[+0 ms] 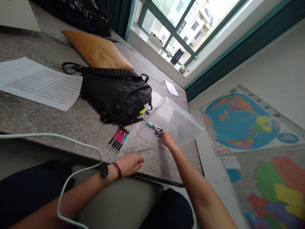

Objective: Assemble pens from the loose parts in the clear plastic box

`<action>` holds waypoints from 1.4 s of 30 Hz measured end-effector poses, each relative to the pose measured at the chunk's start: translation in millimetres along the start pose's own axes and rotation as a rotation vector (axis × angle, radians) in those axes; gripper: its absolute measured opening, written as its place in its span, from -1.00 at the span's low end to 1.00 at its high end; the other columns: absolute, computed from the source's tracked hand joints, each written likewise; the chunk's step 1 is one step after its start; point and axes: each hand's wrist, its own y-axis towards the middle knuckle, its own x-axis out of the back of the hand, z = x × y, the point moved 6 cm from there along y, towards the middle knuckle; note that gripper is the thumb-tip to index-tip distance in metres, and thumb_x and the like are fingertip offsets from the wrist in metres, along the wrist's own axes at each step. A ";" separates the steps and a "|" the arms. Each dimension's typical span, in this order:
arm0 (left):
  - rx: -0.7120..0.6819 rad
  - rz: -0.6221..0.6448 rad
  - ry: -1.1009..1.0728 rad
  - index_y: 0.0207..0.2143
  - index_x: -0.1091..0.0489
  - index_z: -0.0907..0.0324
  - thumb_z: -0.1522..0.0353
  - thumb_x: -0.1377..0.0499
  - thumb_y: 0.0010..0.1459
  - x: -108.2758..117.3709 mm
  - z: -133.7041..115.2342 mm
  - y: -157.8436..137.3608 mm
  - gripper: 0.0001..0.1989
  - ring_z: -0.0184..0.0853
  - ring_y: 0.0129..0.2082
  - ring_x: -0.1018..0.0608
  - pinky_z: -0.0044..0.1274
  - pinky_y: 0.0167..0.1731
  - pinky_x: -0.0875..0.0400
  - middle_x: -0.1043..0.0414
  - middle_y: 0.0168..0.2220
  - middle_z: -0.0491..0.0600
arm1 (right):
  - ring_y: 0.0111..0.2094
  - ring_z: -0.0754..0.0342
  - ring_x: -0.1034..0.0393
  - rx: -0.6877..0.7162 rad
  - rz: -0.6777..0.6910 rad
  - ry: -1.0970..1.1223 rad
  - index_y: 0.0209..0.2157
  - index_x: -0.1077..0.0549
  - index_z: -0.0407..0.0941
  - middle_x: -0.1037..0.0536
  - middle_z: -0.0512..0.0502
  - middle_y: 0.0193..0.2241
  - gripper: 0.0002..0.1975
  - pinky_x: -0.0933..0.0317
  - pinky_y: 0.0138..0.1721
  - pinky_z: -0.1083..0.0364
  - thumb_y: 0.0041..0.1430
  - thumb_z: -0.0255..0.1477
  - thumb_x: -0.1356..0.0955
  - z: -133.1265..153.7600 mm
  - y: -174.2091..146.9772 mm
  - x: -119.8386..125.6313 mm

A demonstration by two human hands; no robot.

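My right hand (166, 139) reaches into a clear plastic box (181, 119), its fingers bunched at a small group of pens (154, 128). The fingertips are partly hidden, so I cannot make out what they pinch. The box lies tilted with its opening toward me. My left hand (130, 163) rests at the table's front edge, fingers loosely bent and apart, holding nothing. Beyond it, several red-and-black pens (116, 138) lie side by side in a row, with a blue-and-black pen (124, 141) at the right end.
A black backpack (114, 92) lies behind the pens, with a brown envelope (97, 49) beyond it. Printed paper (45, 84) is at left. A white cable (78, 140) crosses in front of my left forearm. The grey table (95, 127) ends near the map-covered wall.
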 end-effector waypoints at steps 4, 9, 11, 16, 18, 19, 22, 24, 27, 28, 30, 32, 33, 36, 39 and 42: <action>-0.003 -0.001 0.003 -0.12 -0.48 0.06 0.21 -0.03 0.28 1.3 -1.9 -0.4 -0.72 -0.19 -0.13 -0.57 -0.44 -0.15 -0.37 -0.57 -0.15 0.00 | -0.16 0.04 -0.37 0.045 -0.062 0.036 -0.14 -0.47 -0.17 -0.51 -0.19 -0.15 -0.74 -0.17 -0.12 0.14 0.13 -0.62 -0.30 -0.1 -4.5 5.8; 0.046 -0.017 -0.043 -0.04 -0.45 0.04 0.20 -0.03 0.27 2.7 -0.2 1.3 -0.70 -0.19 -0.13 -0.58 -0.45 -0.16 -0.37 -0.57 -0.14 -0.02 | -0.29 0.08 -0.35 0.131 -0.255 0.212 -0.22 -0.48 -0.19 -0.48 -0.12 -0.27 -0.78 -0.22 -0.16 0.11 0.06 -0.60 -0.32 7.4 -29.4 20.0; 0.094 -0.051 -0.077 0.09 -0.36 0.02 0.20 -0.06 0.26 4.5 2.6 2.0 -0.63 -0.20 -0.14 -0.58 -0.46 -0.18 -0.37 -0.57 -0.15 -0.03 | -0.34 0.10 -0.34 0.204 -0.267 0.322 -0.26 -0.50 -0.18 -0.46 -0.08 -0.33 -0.79 -0.25 -0.21 0.11 0.02 -0.60 -0.33 18.7 -50.0 21.4; 0.194 -0.162 -0.140 0.34 0.03 0.07 0.18 -0.13 0.21 10.0 10.1 0.8 -0.30 -0.20 -0.17 -0.58 -0.48 -0.25 -0.37 -0.56 -0.12 0.00 | -0.32 0.10 -0.38 0.361 -0.075 0.629 -0.27 -0.54 -0.12 -0.45 -0.04 -0.34 -0.82 -0.29 -0.37 0.17 0.05 -0.54 -0.35 60.1 -114.4 14.3; 0.200 -0.190 -0.153 0.31 -0.08 0.07 0.18 -0.14 0.21 12.0 10.7 -0.3 -0.35 -0.19 -0.16 -0.58 -0.49 -0.24 -0.37 -0.56 -0.11 0.02 | -0.30 0.10 -0.39 0.388 -0.004 0.716 -0.28 -0.54 -0.11 -0.47 -0.04 -0.31 -0.86 -0.29 -0.37 0.18 0.08 -0.50 -0.37 72.9 -134.6 10.8; 0.191 -0.197 -0.160 0.25 -0.20 0.06 0.18 -0.13 0.21 13.0 10.1 -0.7 -0.43 -0.19 -0.15 -0.58 -0.49 -0.22 -0.37 -0.56 -0.11 0.02 | -0.29 0.10 -0.40 0.392 0.020 0.751 -0.29 -0.54 -0.11 -0.48 -0.04 -0.31 -0.88 -0.29 -0.37 0.18 0.09 -0.47 -0.38 77.0 -141.7 8.9; 0.141 -0.194 -0.203 -0.04 -0.49 0.04 0.19 -0.08 0.24 15.5 5.8 -1.8 -0.68 -0.21 -0.16 -0.58 -0.51 -0.19 -0.36 -0.59 -0.18 0.00 | -0.27 0.08 -0.40 0.366 0.060 0.841 -0.29 -0.52 -0.11 -0.51 -0.04 -0.31 -0.87 -0.29 -0.34 0.16 0.11 -0.37 -0.42 80.1 -150.7 1.7; 0.111 -0.200 -0.259 -0.12 -0.55 0.04 0.19 -0.08 0.24 17.7 2.7 -2.3 -0.70 -0.22 -0.18 -0.59 -0.52 -0.18 -0.37 -0.61 -0.21 -0.01 | -0.26 0.06 -0.41 0.331 0.074 0.894 -0.28 -0.52 -0.12 -0.53 -0.05 -0.31 -0.82 -0.30 -0.32 0.14 0.10 -0.32 -0.43 77.3 -149.7 -3.8; 0.089 -0.238 -0.395 -0.10 -0.56 0.08 0.18 -0.14 0.19 21.8 -0.2 -2.3 -0.68 -0.25 -0.23 -0.60 -0.53 -0.18 -0.39 -0.62 -0.20 -0.02 | -0.28 0.06 -0.42 0.293 0.093 0.967 -0.29 -0.52 -0.12 -0.55 -0.05 -0.33 -0.78 -0.29 -0.29 0.12 0.08 -0.28 -0.46 72.8 -145.3 -10.7; 0.090 -0.245 -0.453 -0.09 -0.56 0.10 0.17 -0.15 0.17 22.6 -0.5 -2.0 -0.66 -0.26 -0.27 -0.60 -0.53 -0.21 -0.41 -0.62 -0.22 -0.03 | -0.29 0.06 -0.42 0.286 0.102 0.997 -0.29 -0.52 -0.12 -0.55 -0.05 -0.34 -0.77 -0.29 -0.27 0.11 0.07 -0.27 -0.46 72.1 -144.1 -12.6; 0.107 -0.253 -0.570 -0.10 -0.56 0.14 0.15 -0.18 0.14 23.6 -0.3 -1.2 -0.63 -0.28 -0.37 -0.60 -0.54 -0.30 -0.43 -0.62 -0.31 -0.04 | -0.30 0.06 -0.43 0.271 0.118 1.077 -0.29 -0.52 -0.12 -0.56 -0.05 -0.35 -0.74 -0.30 -0.23 0.09 0.04 -0.26 -0.48 71.3 -142.5 -16.0; 0.130 -0.267 -0.665 -0.11 -0.55 0.18 0.14 -0.21 0.10 25.2 0.9 -0.6 -0.61 -0.29 -0.43 -0.60 -0.54 -0.37 -0.43 -0.61 -0.39 -0.05 | -0.32 0.07 -0.44 0.246 0.146 1.156 -0.26 -0.51 -0.12 -0.56 -0.05 -0.36 -0.70 -0.30 -0.23 0.08 0.02 -0.24 -0.49 71.0 -141.0 -20.8; 0.138 -0.278 -0.701 -0.12 -0.54 0.19 0.13 -0.22 0.09 26.5 1.7 -0.3 -0.60 -0.29 -0.43 -0.60 -0.54 -0.38 -0.43 -0.61 -0.40 -0.05 | -0.34 0.08 -0.43 0.232 0.164 1.179 -0.24 -0.50 -0.12 -0.55 -0.04 -0.37 -0.69 -0.31 -0.25 0.09 0.03 -0.22 -0.49 70.6 -139.8 -24.0; 0.146 -0.312 -0.765 -0.12 -0.52 0.20 0.13 -0.23 0.09 30.7 4.6 0.5 -0.60 -0.29 -0.42 -0.61 -0.54 -0.37 -0.45 -0.62 -0.35 -0.03 | -0.42 0.10 -0.40 0.191 0.191 1.149 -0.24 -0.49 -0.12 -0.53 -0.02 -0.42 -0.67 -0.30 -0.34 0.11 0.07 -0.17 -0.45 63.8 -130.0 -34.3; 0.149 -0.347 -0.776 -0.12 -0.51 0.20 0.11 -0.22 0.11 34.2 8.8 1.5 -0.60 -0.29 -0.41 -0.61 -0.53 -0.36 -0.46 -0.63 -0.33 -0.01 | -0.47 0.10 -0.38 0.121 0.079 0.971 -0.31 -0.47 -0.13 -0.50 0.00 -0.48 -0.69 -0.27 -0.40 0.12 0.13 -0.15 -0.39 41.1 -107.8 -37.1; 0.152 -0.367 -0.789 -0.13 -0.50 0.20 0.11 -0.21 0.12 35.4 12.6 2.7 -0.60 -0.29 -0.41 -0.61 -0.53 -0.38 -0.46 -0.63 -0.34 0.00 | -0.41 0.08 -0.39 0.060 -0.089 0.593 -0.34 -0.47 -0.14 -0.51 -0.02 -0.46 -0.83 -0.25 -0.33 0.12 0.17 -0.32 -0.37 13.5 -79.8 -26.9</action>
